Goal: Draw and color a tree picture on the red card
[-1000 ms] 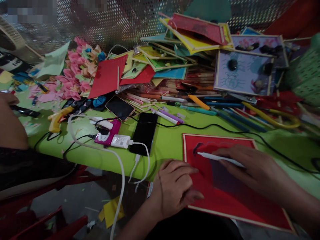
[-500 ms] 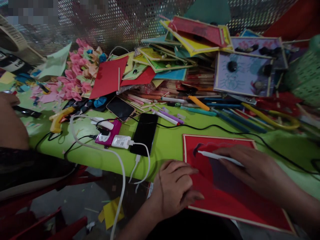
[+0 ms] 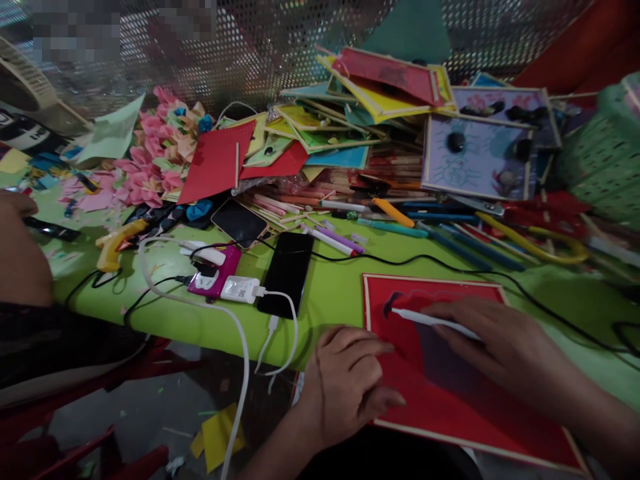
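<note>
Right now we've got our right hand (image 3: 493, 333) closed around a white marker (image 3: 433, 319), its tip at a dark mark (image 3: 388, 308) on the red framed panel (image 3: 435, 407), lower right of the frame. Over on that panel's left edge, our left hand (image 3: 347, 377) lies half open, fingers loosely bent, gripping nothing that we can see. Left of the panel, a black phone (image 3: 286, 277) lies on the green tabletop (image 3: 333, 293), just beside the magenta power strip (image 3: 228, 267).

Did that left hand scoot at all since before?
No. Judged against the black phone, the left hand sits in the same place, at the left edge of the red board; only the view shifted slightly.
</note>
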Demonstrator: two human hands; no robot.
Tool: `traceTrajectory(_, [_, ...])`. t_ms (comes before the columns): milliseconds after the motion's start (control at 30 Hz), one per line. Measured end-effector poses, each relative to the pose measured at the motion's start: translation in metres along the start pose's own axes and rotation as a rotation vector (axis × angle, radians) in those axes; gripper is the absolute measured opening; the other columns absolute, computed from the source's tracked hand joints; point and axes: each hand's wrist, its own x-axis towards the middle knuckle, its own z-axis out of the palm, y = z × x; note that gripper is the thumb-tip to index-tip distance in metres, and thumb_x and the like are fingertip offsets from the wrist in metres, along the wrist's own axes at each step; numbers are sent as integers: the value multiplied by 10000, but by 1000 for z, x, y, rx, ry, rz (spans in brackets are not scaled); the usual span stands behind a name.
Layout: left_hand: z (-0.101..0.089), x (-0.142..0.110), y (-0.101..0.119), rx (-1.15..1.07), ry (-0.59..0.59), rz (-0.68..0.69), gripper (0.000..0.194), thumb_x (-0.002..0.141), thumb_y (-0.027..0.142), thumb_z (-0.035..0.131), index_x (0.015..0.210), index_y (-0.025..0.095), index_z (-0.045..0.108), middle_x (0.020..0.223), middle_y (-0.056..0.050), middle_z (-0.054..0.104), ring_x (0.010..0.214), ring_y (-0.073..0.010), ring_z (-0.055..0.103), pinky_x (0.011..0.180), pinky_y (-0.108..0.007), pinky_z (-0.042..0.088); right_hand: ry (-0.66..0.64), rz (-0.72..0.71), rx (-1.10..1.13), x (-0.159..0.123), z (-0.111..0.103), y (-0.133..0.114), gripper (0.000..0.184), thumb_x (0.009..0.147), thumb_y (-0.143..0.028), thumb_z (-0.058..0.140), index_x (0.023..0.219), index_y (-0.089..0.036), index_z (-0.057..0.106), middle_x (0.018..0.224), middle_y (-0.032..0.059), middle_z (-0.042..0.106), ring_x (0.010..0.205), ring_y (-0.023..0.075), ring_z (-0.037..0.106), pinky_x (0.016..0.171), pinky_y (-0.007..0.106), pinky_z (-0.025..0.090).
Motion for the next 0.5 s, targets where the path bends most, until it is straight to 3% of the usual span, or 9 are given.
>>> traceTrajectory(133, [1, -1, 0, -14, 15, -7, 586, 1224, 596, 382, 855, 233, 656, 1226, -27, 876, 1179, -188, 760, 1066, -372, 526, 21, 58, -26, -2, 1, 1, 288, 1127, -369, 551, 1266, -330, 801, 1116, 52, 894, 892, 293, 849, 761, 419, 646])
traceTrajectory(233, [1, -3, 0, 32, -32, -9, 543, 1212, 586, 452, 854, 238, 665, 1249, -32, 874, 1199, -199, 759, 1079, -381, 527, -17, 43, 18, -3, 2, 1, 300, 1121, -348, 552, 1264, -342, 816, 1119, 51, 895, 885, 286, 849, 775, 410, 652])
traceTrajectory(333, [1, -5, -1, 71, -74, -9, 494, 1184, 579, 537, 855, 241, 682, 1246, -46, 874, 1201, -215, 753, 1082, -391, 533, 24, 53, -31, -3, 1, 2, 288, 1120, -363, 562, 1251, -326, 815, 1099, 56, 892, 891, 294, 845, 769, 414, 642])
traceTrajectory(500, [0, -1, 0, -5, -14, -9, 529, 1205, 578, 458, 862, 238, 674, 1217, -48, 877, 1163, -203, 758, 1056, -376, 543, 23, -5, -44, -1, 0, 1, 259, 1144, -341, 544, 1255, -303, 776, 1108, 43, 892, 860, 251, 839, 746, 375, 619])
